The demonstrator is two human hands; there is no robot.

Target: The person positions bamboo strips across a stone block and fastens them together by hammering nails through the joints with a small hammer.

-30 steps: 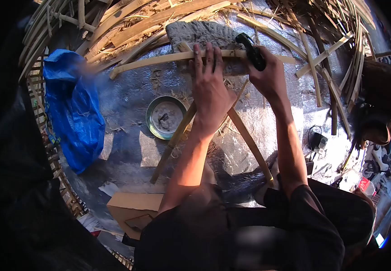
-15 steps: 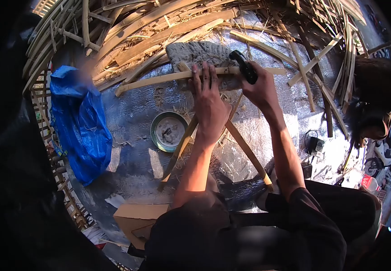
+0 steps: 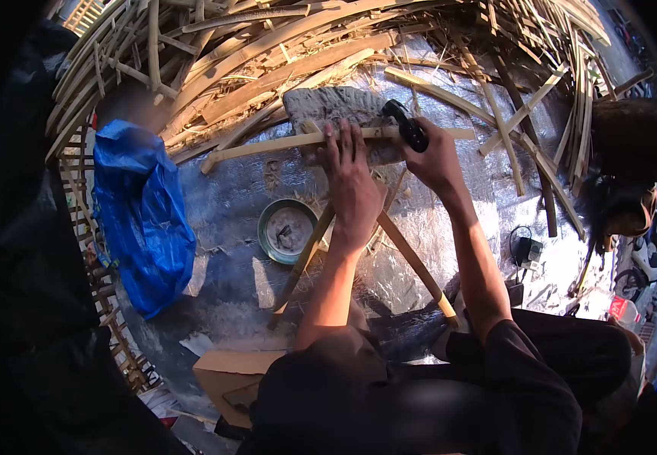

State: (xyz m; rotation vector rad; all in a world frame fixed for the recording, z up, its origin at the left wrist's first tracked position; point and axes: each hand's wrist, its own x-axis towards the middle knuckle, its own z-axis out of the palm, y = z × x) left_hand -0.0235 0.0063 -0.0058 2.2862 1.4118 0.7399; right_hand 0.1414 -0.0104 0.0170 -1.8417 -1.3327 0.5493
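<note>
A long bamboo strip (image 3: 268, 146) lies crosswise over a rough grey stone block (image 3: 328, 105). My left hand (image 3: 352, 182) rests on the strip with its fingers stretched out, pressing over the front of the block. To its right, my right hand (image 3: 436, 161) is wrapped round a black tool (image 3: 406, 127), whose head sits at the strip near the block's right end. What kind of tool it is, I cannot tell. Two more bamboo pieces, a left one (image 3: 302, 262) and a right one (image 3: 419, 265), slant down toward me from below the block.
A green-rimmed bowl (image 3: 261, 233) stands left of my left forearm. Farther left lies a blue plastic sheet (image 3: 146, 227). Bamboo strips (image 3: 268, 57) are piled along the back. A cardboard box (image 3: 230, 362) is at the lower left, and a small dark device (image 3: 527, 250) lies at the right.
The whole scene has shifted lower in the view as the camera tilted. Both hands keep nearly the same places on the strip and tool.
</note>
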